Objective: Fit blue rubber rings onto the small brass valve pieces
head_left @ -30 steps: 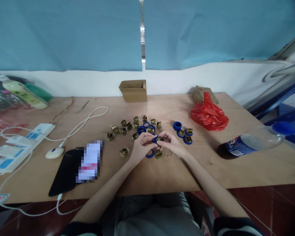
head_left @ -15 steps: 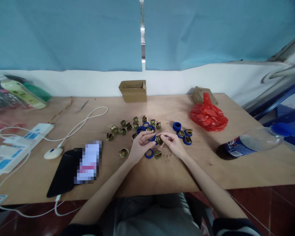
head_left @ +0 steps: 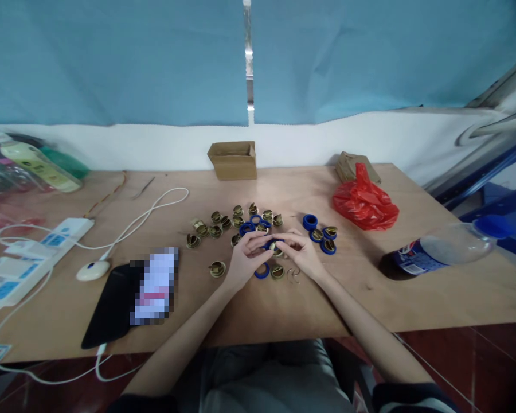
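Both grips drawn nearly closed at the fingertips, as far as my view shows. My left hand pinches the held piece from one side, my right hand from the other. It sits between them above the desk, brass-toned, blue showing along its far edge. Fingers cover much of it; I cannot tell how its parts meet.

Handling, my judgement: left fingertips as the steady side, right thumb and finger for fine pressure. Light, even force around the edge, or it could tilt and slip out. Turning it a little toward the camera would help me check it.

Just nearside of the hands: a loose blue ring, a single brass-toned piece beside it, then thin curved wires. A wrist could brush these; I'd stay above them.

Outward: a scatter of brass-toned pieces on the left, stacked blue rings on the right. Well apart, a red bag and a bottle.
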A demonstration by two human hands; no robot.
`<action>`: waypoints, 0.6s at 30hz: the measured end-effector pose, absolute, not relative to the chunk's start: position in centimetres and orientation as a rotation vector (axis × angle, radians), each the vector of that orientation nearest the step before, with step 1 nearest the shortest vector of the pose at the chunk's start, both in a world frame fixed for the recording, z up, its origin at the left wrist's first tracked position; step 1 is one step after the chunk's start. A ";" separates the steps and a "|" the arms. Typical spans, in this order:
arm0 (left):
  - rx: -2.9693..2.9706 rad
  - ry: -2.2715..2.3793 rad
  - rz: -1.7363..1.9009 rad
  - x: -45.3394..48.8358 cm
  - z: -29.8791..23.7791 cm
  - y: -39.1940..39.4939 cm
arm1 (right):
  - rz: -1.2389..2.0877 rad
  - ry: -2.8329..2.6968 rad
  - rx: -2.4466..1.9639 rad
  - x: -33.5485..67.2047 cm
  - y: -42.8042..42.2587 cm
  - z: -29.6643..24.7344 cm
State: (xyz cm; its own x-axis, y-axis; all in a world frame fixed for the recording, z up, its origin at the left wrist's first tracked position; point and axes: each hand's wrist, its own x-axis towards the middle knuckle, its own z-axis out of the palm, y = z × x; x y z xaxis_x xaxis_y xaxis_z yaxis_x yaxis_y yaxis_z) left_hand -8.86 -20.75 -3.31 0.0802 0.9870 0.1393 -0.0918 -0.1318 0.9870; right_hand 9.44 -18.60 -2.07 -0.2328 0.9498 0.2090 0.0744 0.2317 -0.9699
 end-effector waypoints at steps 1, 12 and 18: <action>1.276 1.010 1.284 -8.8 -3.3 -20.8 | 1.126 -1.538 -1.020 9.4 -18.6 -2.1; 1.294 1.000 1.336 -8.9 -3.1 -20.5 | 1.163 -1.685 -1.117 9.0 -19.0 -2.9; 1.355 0.959 1.321 -9.2 -3.3 -20.4 | 0.885 -1.765 -1.096 9.3 -19.8 -2.0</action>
State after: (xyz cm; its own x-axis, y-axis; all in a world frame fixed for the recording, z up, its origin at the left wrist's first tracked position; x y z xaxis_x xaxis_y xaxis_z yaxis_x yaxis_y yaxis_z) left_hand -9.20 -20.37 -3.30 0.0981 0.9704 0.2208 -0.0904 -0.2123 0.9730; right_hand 9.26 -19.79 -2.02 -0.2495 0.9229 0.2933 0.3172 0.3640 -0.8757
